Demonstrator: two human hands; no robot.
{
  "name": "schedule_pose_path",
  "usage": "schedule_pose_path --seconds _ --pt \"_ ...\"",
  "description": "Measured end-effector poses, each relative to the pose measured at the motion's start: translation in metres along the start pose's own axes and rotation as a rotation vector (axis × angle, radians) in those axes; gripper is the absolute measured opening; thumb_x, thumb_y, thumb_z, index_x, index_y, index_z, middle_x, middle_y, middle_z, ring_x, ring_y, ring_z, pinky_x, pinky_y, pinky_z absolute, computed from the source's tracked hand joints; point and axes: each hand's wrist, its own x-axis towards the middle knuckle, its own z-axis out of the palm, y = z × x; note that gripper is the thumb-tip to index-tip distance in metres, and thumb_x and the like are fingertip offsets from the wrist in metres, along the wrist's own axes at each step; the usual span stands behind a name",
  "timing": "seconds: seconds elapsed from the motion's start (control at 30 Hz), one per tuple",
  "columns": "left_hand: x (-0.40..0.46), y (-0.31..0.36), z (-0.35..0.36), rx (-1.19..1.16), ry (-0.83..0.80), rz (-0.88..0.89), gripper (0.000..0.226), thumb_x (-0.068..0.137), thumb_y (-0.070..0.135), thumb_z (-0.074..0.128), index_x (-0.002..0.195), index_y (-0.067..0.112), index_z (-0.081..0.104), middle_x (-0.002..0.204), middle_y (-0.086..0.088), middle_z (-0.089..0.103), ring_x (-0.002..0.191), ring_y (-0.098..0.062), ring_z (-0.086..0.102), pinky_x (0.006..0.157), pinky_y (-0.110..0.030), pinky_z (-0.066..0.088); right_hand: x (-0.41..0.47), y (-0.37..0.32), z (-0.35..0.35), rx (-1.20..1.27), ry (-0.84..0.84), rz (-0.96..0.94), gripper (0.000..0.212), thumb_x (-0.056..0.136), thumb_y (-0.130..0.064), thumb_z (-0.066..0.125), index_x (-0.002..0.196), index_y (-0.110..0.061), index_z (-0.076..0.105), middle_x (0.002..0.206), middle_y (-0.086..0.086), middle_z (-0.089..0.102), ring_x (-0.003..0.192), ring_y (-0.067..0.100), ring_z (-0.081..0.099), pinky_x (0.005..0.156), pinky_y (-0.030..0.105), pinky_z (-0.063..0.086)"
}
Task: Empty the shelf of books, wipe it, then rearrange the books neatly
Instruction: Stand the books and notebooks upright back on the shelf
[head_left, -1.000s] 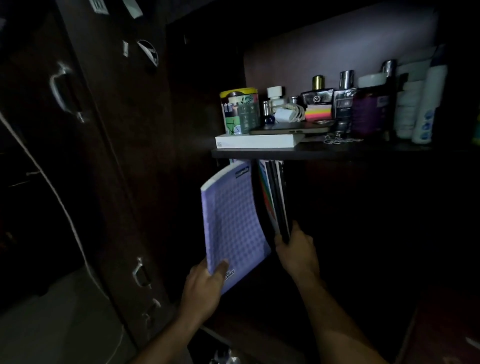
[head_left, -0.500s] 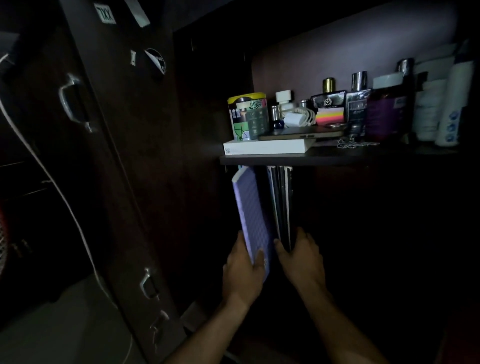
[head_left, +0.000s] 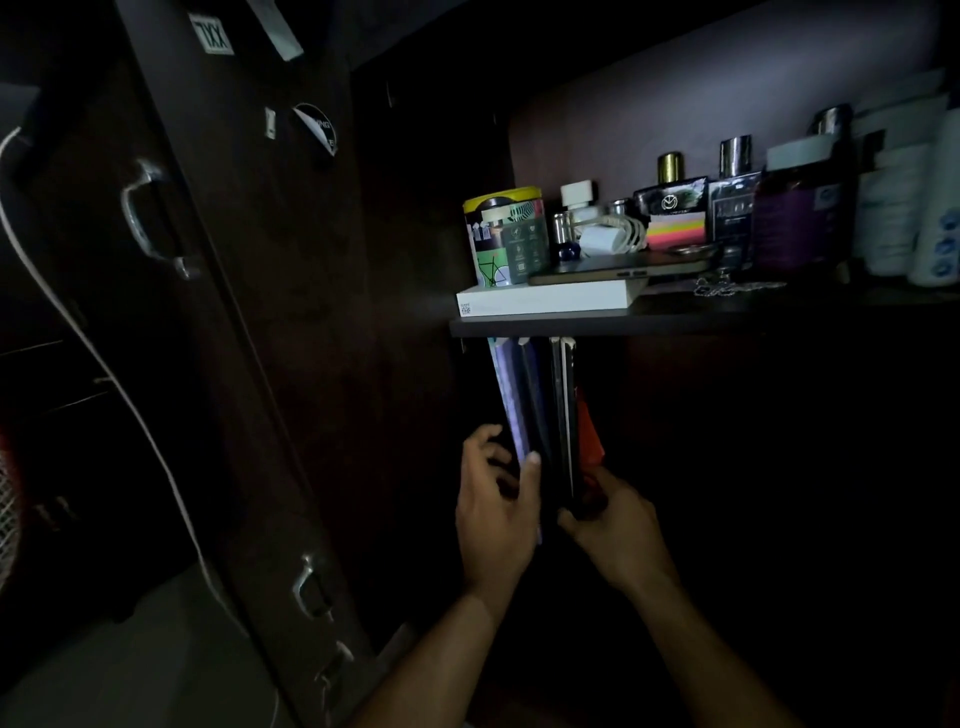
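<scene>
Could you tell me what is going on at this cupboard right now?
A person is standing books upright in the dark compartment under the upper shelf. The left hand grips the purple notebook at the left end of the row, while the right hand holds the dark books beside it. Bottles and a white box sit on the shelf above.

Both forearms rise from the lower centre of the frame. The left hand (head_left: 496, 506) has its fingers curled and thumb raised, gripping; the right hand (head_left: 618, 530), just beside it, is curled in a pinch
</scene>
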Motion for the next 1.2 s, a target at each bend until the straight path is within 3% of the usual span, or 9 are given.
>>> schedule_pose_path --seconds 0.1,0.27,0.4,0.57,0.77,0.87,1.0,1.1,1.2 --pt "-0.001 -0.006 -0.002 0.052 -0.027 0.131 0.043 0.098 0.036 0.064 0.137 0.034 0.048 0.105 0.014 0.058 0.09 -0.003 0.062 0.079 -0.022 0.054 0.003 0.005 0.003 -0.017 0.029 -0.044 0.044 0.081 -0.023 0.082 0.121 -0.026 0.065 0.103 -0.006 0.072 0.09 0.008 0.068 0.076 0.018 0.05" --pt "0.025 -0.006 0.014 0.057 -0.091 0.075 0.046 0.095 0.018 0.068 0.132 0.039 0.049 0.083 0.009 0.057 0.076 -0.009 0.06 0.077 -0.039 0.056 0.005 0.006 0.008 -0.22 0.147 -0.039 0.033 0.082 -0.036 0.081 0.075 -0.024 0.051 0.075 -0.008 0.06 0.067 0.009 0.057 0.059 0.029 0.043" --pt "0.009 -0.008 0.017 0.018 -0.037 0.06 0.038 0.097 0.023 0.066 0.128 0.037 0.049 0.097 0.015 0.061 0.091 -0.003 0.063 0.081 -0.024 0.053 0.009 0.011 0.011 -0.225 0.074 -0.049 0.033 0.088 -0.028 0.075 0.07 -0.022 0.047 0.069 -0.007 0.058 0.063 0.007 0.055 0.056 0.029 0.036" --pt "0.002 -0.017 0.022 0.112 -0.088 0.09 0.039 0.096 0.021 0.065 0.13 0.035 0.05 0.102 0.013 0.056 0.091 -0.002 0.059 0.079 -0.023 0.051 0.013 0.02 0.01 -0.115 -0.012 -0.131 0.033 0.086 0.004 0.061 0.087 -0.029 0.057 0.085 -0.009 0.068 0.076 0.005 0.064 0.067 0.01 0.042" --pt "0.001 -0.011 0.018 0.155 -0.111 0.028 0.018 0.099 0.02 0.06 0.103 0.033 0.048 0.094 0.012 0.056 0.082 -0.004 0.059 0.074 -0.034 0.053 0.001 0.014 0.005 -0.123 -0.072 -0.137 0.03 0.086 0.001 0.062 0.099 -0.026 0.063 0.095 -0.009 0.069 0.086 0.004 0.065 0.071 0.0 0.039" --pt "-0.009 -0.001 0.013 0.172 -0.132 0.137 0.016 0.103 0.019 0.053 0.117 0.025 0.057 0.114 0.014 0.055 0.093 -0.001 0.06 0.077 -0.021 0.048 -0.016 0.005 -0.002 -0.183 -0.116 -0.153 0.026 0.087 0.002 0.06 0.099 -0.021 0.065 0.102 -0.007 0.065 0.095 0.01 0.061 0.075 0.009 0.041" --pt "-0.011 -0.001 0.012 0.16 -0.255 0.136 0.039 0.103 0.004 0.046 0.135 0.025 0.056 0.128 0.029 0.045 0.109 0.004 0.057 0.091 -0.019 0.051 -0.043 -0.003 -0.006 -0.38 -0.275 -0.21 0.048 0.088 0.001 0.054 0.133 -0.013 0.058 0.129 0.001 0.057 0.119 0.02 0.053 0.102 0.028 0.041" --pt "-0.016 -0.001 0.008 0.261 -0.282 0.199 0.049 0.099 0.002 0.049 0.146 0.017 0.05 0.138 0.01 0.044 0.111 -0.011 0.059 0.092 -0.027 0.054 -0.062 -0.002 -0.014 -0.419 -0.255 -0.182 0.063 0.081 0.008 0.048 0.139 -0.014 0.057 0.136 0.004 0.057 0.125 0.023 0.053 0.109 0.037 0.041" --pt "-0.031 0.006 0.001 0.258 -0.339 0.14 0.05 0.099 0.009 0.051 0.148 0.016 0.047 0.138 0.0 0.042 0.11 -0.019 0.059 0.089 -0.035 0.056 -0.086 -0.014 -0.024 -0.519 -0.3 -0.106 0.055 0.091 0.002 0.046 0.143 -0.013 0.052 0.145 0.004 0.05 0.134 0.024 0.047 0.113 0.032 0.035"
